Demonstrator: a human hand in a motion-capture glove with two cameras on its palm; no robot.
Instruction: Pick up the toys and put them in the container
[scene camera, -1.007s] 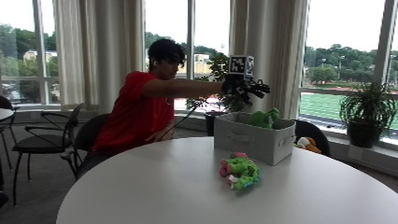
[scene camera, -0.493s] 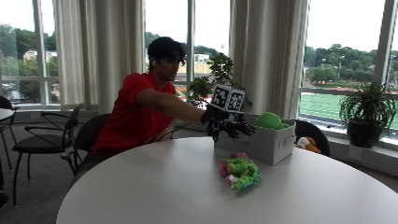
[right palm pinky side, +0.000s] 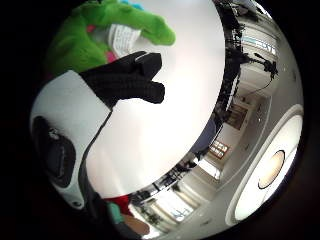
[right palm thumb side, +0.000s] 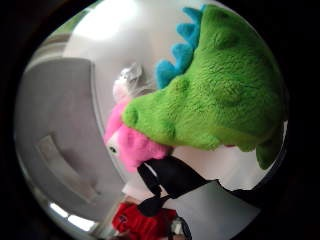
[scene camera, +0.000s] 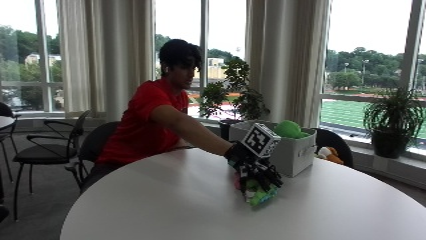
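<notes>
On the round white table (scene camera: 166, 200) lies a small heap of plush toys: a green one with blue spikes (scene camera: 261, 195) (right palm thumb side: 220, 95) (right palm pinky side: 80, 40) and a pink one (right palm thumb side: 127, 142) pressed against it. My gloved right hand (scene camera: 256, 172) is down on top of the heap, with its fingers (right palm pinky side: 130, 80) spread and bent over the green toy. No closed grip shows. The green toy fills the thumb side palm view, close to the palm. The grey box container (scene camera: 296, 155) (right palm thumb side: 60, 150) stands just behind the heap, with a green plush (scene camera: 287, 129) inside.
An orange toy (scene camera: 329, 154) lies on the sill behind the box. Potted plants (scene camera: 393, 120) (scene camera: 233, 95) stand by the windows. Black chairs (scene camera: 46, 150) are at the left. The table spreads bare toward the front and left.
My hand went from above the box, down past its front, onto the toy heap on the table. A green plush now sits in the box.
</notes>
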